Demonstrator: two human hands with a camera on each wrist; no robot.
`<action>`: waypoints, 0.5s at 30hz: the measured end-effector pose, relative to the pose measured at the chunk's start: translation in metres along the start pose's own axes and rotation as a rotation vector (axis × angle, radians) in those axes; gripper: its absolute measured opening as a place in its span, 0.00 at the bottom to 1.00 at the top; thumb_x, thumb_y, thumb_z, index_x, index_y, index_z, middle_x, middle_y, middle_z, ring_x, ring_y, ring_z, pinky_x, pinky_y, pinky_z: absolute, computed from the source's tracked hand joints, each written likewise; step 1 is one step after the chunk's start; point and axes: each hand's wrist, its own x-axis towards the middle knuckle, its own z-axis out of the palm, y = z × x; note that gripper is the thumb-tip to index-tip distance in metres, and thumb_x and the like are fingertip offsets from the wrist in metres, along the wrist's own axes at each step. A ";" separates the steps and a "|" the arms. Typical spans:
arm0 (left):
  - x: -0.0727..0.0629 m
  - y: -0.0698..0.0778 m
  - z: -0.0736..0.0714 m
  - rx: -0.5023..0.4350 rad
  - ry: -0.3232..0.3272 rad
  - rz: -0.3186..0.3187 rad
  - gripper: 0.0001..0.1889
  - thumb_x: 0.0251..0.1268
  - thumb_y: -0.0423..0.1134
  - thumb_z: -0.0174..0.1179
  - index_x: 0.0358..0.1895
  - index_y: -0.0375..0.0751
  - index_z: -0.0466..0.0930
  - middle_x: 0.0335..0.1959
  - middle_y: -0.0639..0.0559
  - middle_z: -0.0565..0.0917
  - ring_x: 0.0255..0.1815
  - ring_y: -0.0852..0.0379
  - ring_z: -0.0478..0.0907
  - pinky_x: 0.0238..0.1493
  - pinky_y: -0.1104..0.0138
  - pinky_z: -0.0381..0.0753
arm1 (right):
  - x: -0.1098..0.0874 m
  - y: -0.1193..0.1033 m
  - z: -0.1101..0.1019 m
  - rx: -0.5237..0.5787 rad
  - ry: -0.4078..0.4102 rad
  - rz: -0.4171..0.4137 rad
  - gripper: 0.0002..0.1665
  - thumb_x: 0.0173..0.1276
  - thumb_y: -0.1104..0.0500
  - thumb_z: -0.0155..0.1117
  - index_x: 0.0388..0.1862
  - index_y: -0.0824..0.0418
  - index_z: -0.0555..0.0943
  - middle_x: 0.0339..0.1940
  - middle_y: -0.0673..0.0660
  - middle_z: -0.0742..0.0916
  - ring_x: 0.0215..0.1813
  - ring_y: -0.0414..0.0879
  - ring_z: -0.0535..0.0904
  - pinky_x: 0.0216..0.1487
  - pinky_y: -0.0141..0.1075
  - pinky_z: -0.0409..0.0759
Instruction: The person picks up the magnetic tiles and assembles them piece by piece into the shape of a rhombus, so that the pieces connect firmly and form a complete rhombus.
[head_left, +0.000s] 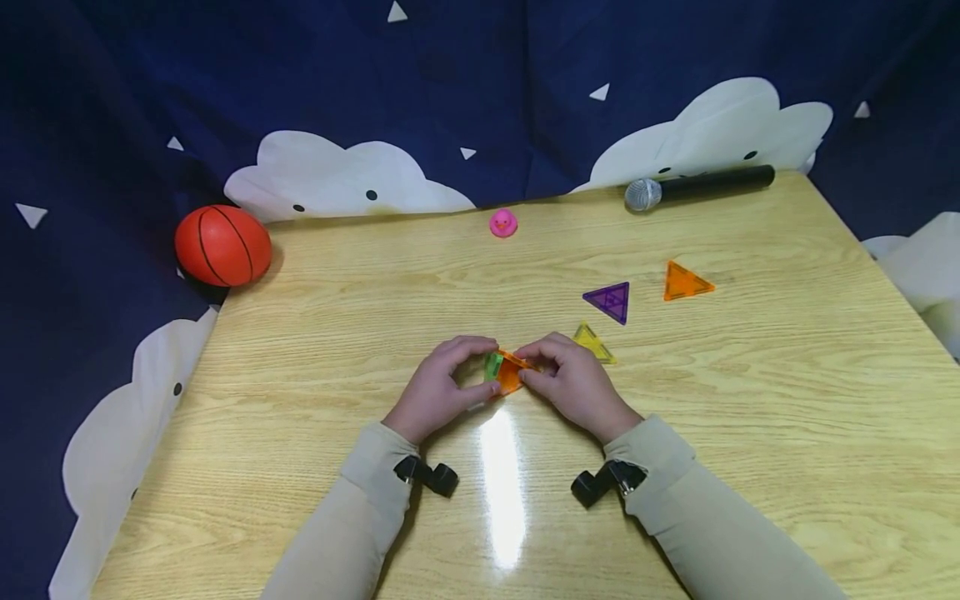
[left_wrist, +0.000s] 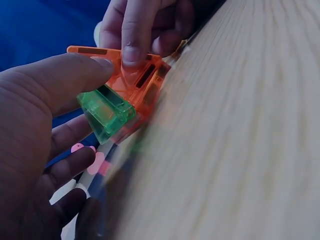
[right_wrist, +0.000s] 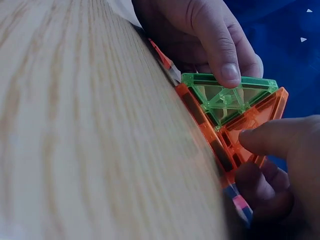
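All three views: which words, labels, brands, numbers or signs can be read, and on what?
None can be read in any view.
Green tile and orange pieces: no lettering visible.
Red ball: black seam lines only.
Microphone and wrist cameras: any markings are too small to make out.
Backdrop: printed clouds and white triangles, no writing.

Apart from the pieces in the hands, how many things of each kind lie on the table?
Purple translucent triangle, orange translucent triangle, yellow translucent triangle: 3 triangles
Red ball with black lines: 1
Pink toy duck: 1
Black microphone with silver head: 1
Total: 6
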 end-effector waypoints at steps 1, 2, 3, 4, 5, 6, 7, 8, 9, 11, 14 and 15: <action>0.000 0.000 0.000 0.002 0.000 0.000 0.26 0.58 0.44 0.75 0.60 0.48 0.81 0.61 0.61 0.80 0.65 0.57 0.72 0.69 0.57 0.67 | 0.000 0.000 0.000 -0.003 0.002 0.004 0.13 0.64 0.61 0.73 0.48 0.54 0.87 0.41 0.49 0.84 0.34 0.44 0.74 0.36 0.34 0.74; 0.000 0.001 0.001 0.005 0.002 -0.001 0.26 0.57 0.43 0.75 0.60 0.49 0.81 0.60 0.61 0.80 0.65 0.57 0.73 0.69 0.57 0.67 | 0.000 0.000 0.000 -0.004 0.005 0.011 0.13 0.64 0.61 0.73 0.48 0.55 0.87 0.41 0.49 0.84 0.34 0.43 0.75 0.36 0.34 0.75; 0.000 0.001 0.001 0.007 0.004 -0.001 0.25 0.57 0.43 0.75 0.60 0.49 0.81 0.59 0.61 0.81 0.64 0.57 0.73 0.68 0.57 0.68 | 0.000 0.000 0.000 -0.006 0.006 0.019 0.12 0.64 0.61 0.73 0.47 0.55 0.86 0.41 0.49 0.84 0.34 0.43 0.75 0.36 0.34 0.75; 0.000 0.001 0.001 0.007 0.005 0.000 0.25 0.57 0.43 0.75 0.59 0.50 0.81 0.59 0.61 0.81 0.63 0.58 0.73 0.68 0.58 0.68 | 0.000 0.000 0.000 -0.006 0.009 0.027 0.12 0.64 0.61 0.73 0.47 0.55 0.86 0.40 0.49 0.84 0.34 0.43 0.75 0.35 0.34 0.75; 0.000 0.001 0.002 0.004 0.007 0.001 0.25 0.57 0.42 0.75 0.59 0.50 0.81 0.58 0.61 0.81 0.63 0.58 0.73 0.68 0.58 0.69 | 0.000 0.000 0.000 -0.005 0.012 0.036 0.12 0.64 0.61 0.73 0.47 0.55 0.85 0.40 0.49 0.84 0.34 0.44 0.75 0.35 0.34 0.75; 0.000 0.001 0.002 0.000 0.009 0.002 0.25 0.57 0.42 0.75 0.59 0.49 0.81 0.58 0.61 0.81 0.63 0.58 0.74 0.67 0.58 0.69 | 0.000 0.000 0.000 -0.003 0.013 0.044 0.12 0.64 0.60 0.73 0.47 0.56 0.85 0.40 0.50 0.84 0.33 0.44 0.76 0.35 0.34 0.76; 0.000 0.001 0.002 -0.006 0.011 0.001 0.25 0.56 0.42 0.76 0.58 0.49 0.81 0.58 0.60 0.81 0.63 0.59 0.74 0.67 0.59 0.69 | 0.000 -0.001 0.000 0.002 0.014 0.050 0.11 0.65 0.60 0.73 0.46 0.56 0.85 0.39 0.50 0.84 0.34 0.44 0.76 0.36 0.35 0.76; 0.000 0.002 0.002 -0.011 0.014 0.001 0.25 0.56 0.42 0.76 0.58 0.49 0.81 0.58 0.60 0.81 0.63 0.59 0.74 0.67 0.59 0.69 | 0.000 -0.001 0.000 0.006 0.015 0.055 0.11 0.65 0.61 0.73 0.46 0.56 0.85 0.39 0.50 0.84 0.34 0.44 0.77 0.36 0.35 0.77; 0.000 0.002 0.002 -0.016 0.016 -0.001 0.25 0.56 0.42 0.76 0.58 0.48 0.80 0.58 0.59 0.81 0.63 0.59 0.74 0.68 0.59 0.69 | 0.000 -0.001 0.000 0.013 0.016 0.058 0.11 0.65 0.61 0.72 0.46 0.56 0.85 0.40 0.50 0.84 0.35 0.43 0.77 0.37 0.36 0.77; 0.000 0.001 0.002 -0.019 0.020 -0.006 0.26 0.56 0.42 0.76 0.59 0.47 0.80 0.58 0.58 0.81 0.63 0.57 0.74 0.68 0.58 0.69 | 0.000 -0.001 0.000 0.029 0.019 0.062 0.10 0.66 0.61 0.72 0.46 0.57 0.85 0.41 0.50 0.85 0.36 0.43 0.79 0.39 0.37 0.79; 0.000 0.001 0.002 -0.010 0.025 -0.020 0.28 0.55 0.43 0.76 0.61 0.47 0.79 0.59 0.57 0.81 0.64 0.55 0.74 0.68 0.56 0.69 | 0.000 -0.001 0.000 0.050 0.020 0.064 0.10 0.67 0.62 0.70 0.47 0.57 0.85 0.42 0.51 0.86 0.39 0.43 0.81 0.42 0.39 0.80; 0.000 0.001 0.002 -0.005 0.026 -0.021 0.28 0.55 0.43 0.76 0.61 0.47 0.79 0.59 0.57 0.82 0.64 0.55 0.74 0.67 0.56 0.69 | 0.000 -0.001 0.000 0.058 0.021 0.064 0.10 0.67 0.63 0.70 0.47 0.57 0.85 0.43 0.52 0.86 0.39 0.43 0.81 0.43 0.40 0.81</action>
